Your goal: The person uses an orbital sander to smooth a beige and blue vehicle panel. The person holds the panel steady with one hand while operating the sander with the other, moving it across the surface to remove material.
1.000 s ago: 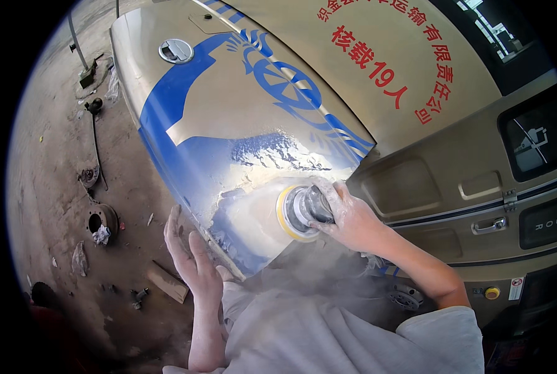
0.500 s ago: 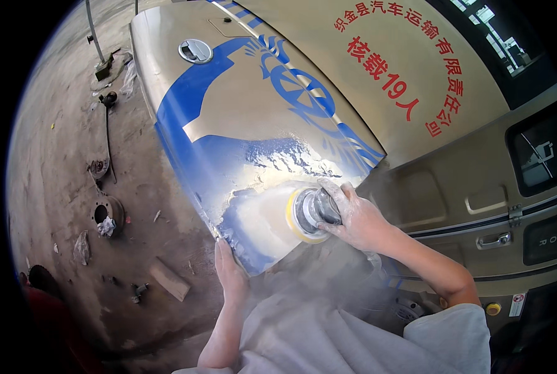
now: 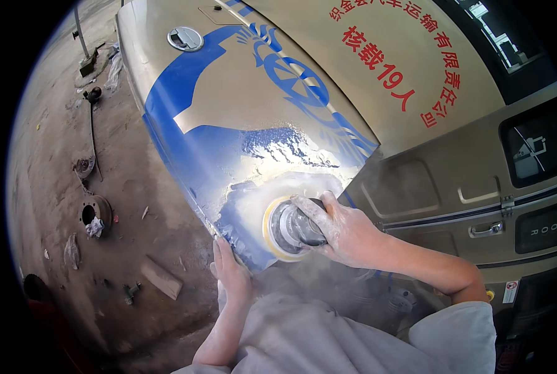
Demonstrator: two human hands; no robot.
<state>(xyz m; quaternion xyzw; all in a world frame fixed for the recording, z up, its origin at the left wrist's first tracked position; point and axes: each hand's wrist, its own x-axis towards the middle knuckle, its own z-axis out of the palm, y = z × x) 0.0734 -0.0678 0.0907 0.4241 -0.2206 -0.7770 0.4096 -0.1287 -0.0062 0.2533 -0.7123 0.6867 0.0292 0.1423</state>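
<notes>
My right hand is wrapped round the body of a round power sander, black and grey with a yellow-rimmed disc. The disc lies against the lower part of a gold vehicle panel with blue graphics. Around it the surface is dusty, with a pale scuffed patch and flaking, cream-coloured edges above it. At the panel's lower left edge, my left hand holds the rim, its fingers along the outer side; part of its grip is hidden. Pale dust coats both hands.
Right of the panel stands the gold vehicle body with a door handle and dark windows. On the dirty ground at left lie a round metal drum, a wooden block, a small metal fitting and plastic scraps. Dust hangs below the sander.
My right hand has moved the sander left and down across the panel, closer to its lower edge. My left hand stays at the rim. The whole view has shifted slightly.
</notes>
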